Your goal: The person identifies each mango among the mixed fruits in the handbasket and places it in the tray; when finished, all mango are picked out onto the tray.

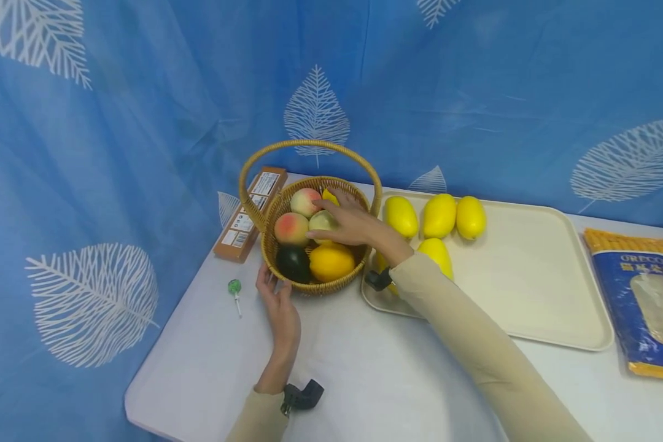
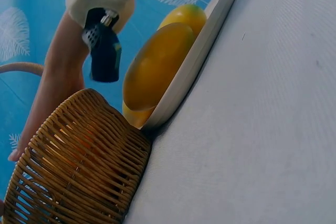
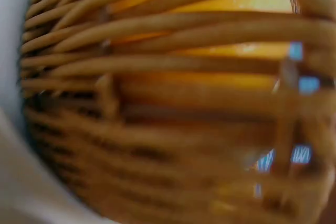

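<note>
A round wicker basket (image 1: 309, 290) with a tall arched handle holds several fruits. Among them are a blushed peach (image 1: 291, 229), a paler peach (image 1: 305, 201), a dark green avocado (image 1: 293, 264), a yellow-orange lemon (image 1: 332, 262) and a pale green round fruit (image 1: 321, 226). My right hand (image 1: 347, 222) reaches over the right rim, its thumb and fingers spread about the pale green fruit; part of another yellow fruit shows by its fingertips. My left hand (image 1: 282, 310) rests against the basket's front-left outside, fingers fairly straight. In the right wrist view, wicker fills most of the picture.
A cream tray (image 1: 530, 276) beside the basket carries several yellow lemons (image 1: 439, 216). A blue pasta bag (image 1: 641, 301) lies at the far right. Left of the basket are a long brown box (image 1: 251, 212) and a green lollipop (image 1: 234, 287). Blue curtain hangs behind.
</note>
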A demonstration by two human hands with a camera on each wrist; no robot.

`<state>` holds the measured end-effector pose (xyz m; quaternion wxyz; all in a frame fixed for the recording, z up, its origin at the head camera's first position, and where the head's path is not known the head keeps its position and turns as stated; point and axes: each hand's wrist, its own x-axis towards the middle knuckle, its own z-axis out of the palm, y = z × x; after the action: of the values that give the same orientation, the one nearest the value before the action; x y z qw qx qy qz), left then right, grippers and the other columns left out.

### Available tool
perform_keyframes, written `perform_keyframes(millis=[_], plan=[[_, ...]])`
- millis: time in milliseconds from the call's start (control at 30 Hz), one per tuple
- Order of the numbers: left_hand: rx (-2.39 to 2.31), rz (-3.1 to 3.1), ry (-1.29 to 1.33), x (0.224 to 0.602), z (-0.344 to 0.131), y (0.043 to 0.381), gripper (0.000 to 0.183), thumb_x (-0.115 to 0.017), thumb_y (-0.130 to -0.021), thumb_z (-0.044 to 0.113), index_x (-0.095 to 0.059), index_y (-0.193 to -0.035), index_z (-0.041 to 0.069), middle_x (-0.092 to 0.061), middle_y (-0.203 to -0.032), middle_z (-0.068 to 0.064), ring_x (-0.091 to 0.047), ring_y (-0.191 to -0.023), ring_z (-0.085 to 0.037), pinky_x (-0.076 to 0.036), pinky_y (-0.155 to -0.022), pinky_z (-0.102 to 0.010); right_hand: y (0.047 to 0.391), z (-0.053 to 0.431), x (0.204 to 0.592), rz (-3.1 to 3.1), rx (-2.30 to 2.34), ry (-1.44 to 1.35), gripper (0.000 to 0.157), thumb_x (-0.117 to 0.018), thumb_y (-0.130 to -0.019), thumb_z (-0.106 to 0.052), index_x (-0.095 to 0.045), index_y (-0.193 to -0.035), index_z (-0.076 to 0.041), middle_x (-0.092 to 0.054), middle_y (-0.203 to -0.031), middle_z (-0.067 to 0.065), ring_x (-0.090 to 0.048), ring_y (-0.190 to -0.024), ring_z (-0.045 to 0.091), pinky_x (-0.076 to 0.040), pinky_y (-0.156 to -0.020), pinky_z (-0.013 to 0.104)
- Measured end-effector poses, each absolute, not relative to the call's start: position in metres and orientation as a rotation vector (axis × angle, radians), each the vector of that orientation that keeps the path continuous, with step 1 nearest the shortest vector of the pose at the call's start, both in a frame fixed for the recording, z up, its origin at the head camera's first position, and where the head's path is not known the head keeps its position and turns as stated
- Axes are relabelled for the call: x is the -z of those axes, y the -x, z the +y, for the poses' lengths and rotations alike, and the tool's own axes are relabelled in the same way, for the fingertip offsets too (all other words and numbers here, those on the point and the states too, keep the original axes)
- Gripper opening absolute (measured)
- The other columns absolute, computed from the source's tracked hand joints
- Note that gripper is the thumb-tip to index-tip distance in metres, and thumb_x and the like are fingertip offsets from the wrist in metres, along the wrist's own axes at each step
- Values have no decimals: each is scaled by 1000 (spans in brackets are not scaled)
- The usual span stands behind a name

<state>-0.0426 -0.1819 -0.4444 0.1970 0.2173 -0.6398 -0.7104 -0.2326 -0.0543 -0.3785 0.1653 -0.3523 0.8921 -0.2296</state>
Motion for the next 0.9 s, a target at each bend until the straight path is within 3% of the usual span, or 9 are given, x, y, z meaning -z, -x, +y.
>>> perform_keyframes(millis=[233, 400, 667, 900], plan=[[1983, -1793, -610, 443, -182, 43, 58, -38, -101, 12, -16, -153, 22, -16, -157, -1, -23, -143, -20, -26, -120, -41, 237, -64, 379, 2554, 575, 872, 86, -44, -78, -84, -40, -148, -34, 4, -166, 7, 4, -152, 32, -12, -116, 68], [1973, -1809, -620, 443, -182, 43, 58, -39, -101, 13, -16, -154, 22, -15, -158, -1, -23, -144, -21, -27, -120, -42, 240, -67, 383, 2582, 507, 810, 87, -37, -78, -88, -39, -149, -37, 4, -165, 14, 3, -150, 39, -6, -119, 63], [1967, -1817, -623, 442, -181, 42, 57, -37, -101, 13, -15, -154, 22, -14, -158, -2, -21, -145, -21, -26, -120, -43, 243, -70, 384, 2631, 497, 770, 91, -32, -79, -88, -50, -144, -26, -14, -160, 20, -12, -142, 38, -13, -117, 58], [1964, -1817, -611, 444, -182, 42, 57, -37, -102, 13, -16, -154, 22, -14, -158, -1, -21, -145, -21, -25, -121, -42, 243, -70, 383, 2574, 526, 712, 99, -34, -80, -87, -43, -149, -17, 1, -163, 18, -5, -149, 42, -12, -119, 60]])
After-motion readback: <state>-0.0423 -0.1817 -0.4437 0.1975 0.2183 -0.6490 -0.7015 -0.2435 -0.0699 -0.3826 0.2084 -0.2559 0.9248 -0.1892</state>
